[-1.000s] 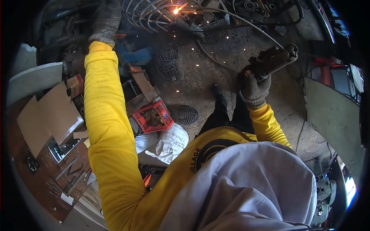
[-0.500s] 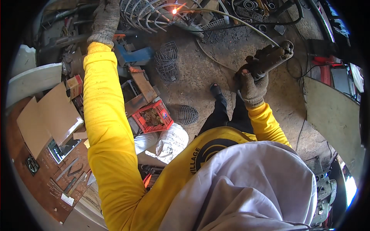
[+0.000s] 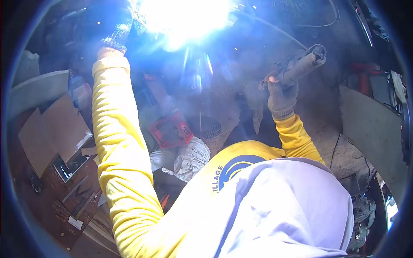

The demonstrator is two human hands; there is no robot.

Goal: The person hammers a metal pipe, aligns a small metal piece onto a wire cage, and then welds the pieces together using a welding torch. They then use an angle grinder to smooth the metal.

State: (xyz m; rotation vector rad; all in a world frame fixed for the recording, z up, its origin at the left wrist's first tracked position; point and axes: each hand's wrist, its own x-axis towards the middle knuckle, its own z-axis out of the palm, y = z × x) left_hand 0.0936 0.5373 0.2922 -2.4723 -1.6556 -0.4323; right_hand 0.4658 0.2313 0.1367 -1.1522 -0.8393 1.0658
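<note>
My right hand [image 3: 283,96], in a knitted work glove, is closed around a welding electrode holder [image 3: 302,69]. A long thin welding rod [image 3: 277,29] runs from the holder's tip up and left into a blinding white-blue welding arc [image 3: 185,19]. Sparks fly below and beside the arc. Its glare hides the curved metal-bar frame at the top. My left hand [image 3: 117,32], also gloved, reaches to the top edge just left of the arc. Shadow, glare and the picture's edge hide its fingers, so its grip does not show.
Left of my body stand a red plastic crate [image 3: 171,130] and a white sack [image 3: 191,159]. Cardboard [image 3: 56,129] and flat tools lie on a brown board [image 3: 47,206]. A large grey panel [image 3: 372,133] leans at the right. Smoke dims the floor.
The small orange glow at the rod's end has flared into a blinding arc with sparks and haze. The surroundings look darker. Both arms have stayed nearly still; the holder has shifted slightly.
</note>
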